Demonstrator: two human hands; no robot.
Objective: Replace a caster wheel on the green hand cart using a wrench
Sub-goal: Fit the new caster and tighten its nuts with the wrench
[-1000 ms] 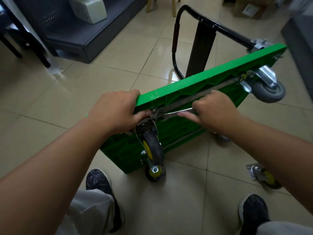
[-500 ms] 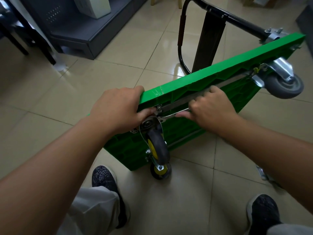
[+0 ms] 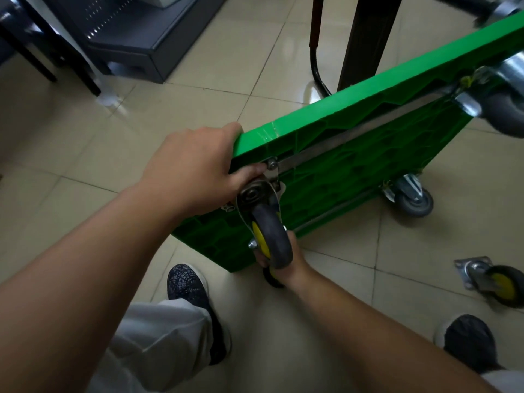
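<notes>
Beige tiled floor is carrying everything. Green plastic cart deck is standing tipped on one long edge, ribbed underside facing the person. A black tubular handle is sticking out behind it.

Left hand is gripping the deck's upper near corner, fingers curling over the top edge, thumb pressing beside a steel bolt head. Just below that thumb, a grey caster wheel with a yellow hub is sitting mounted at the corner.

Right hand is sitting directly under this wheel, partly hidden behind it, fingers curling. Cannot tell what they are gripping.

Two all-grey casters are sitting at the deck's far end, well right of both hands. A loose yellow-hubbed caster is lying on the floor, right of the right hand.
</notes>
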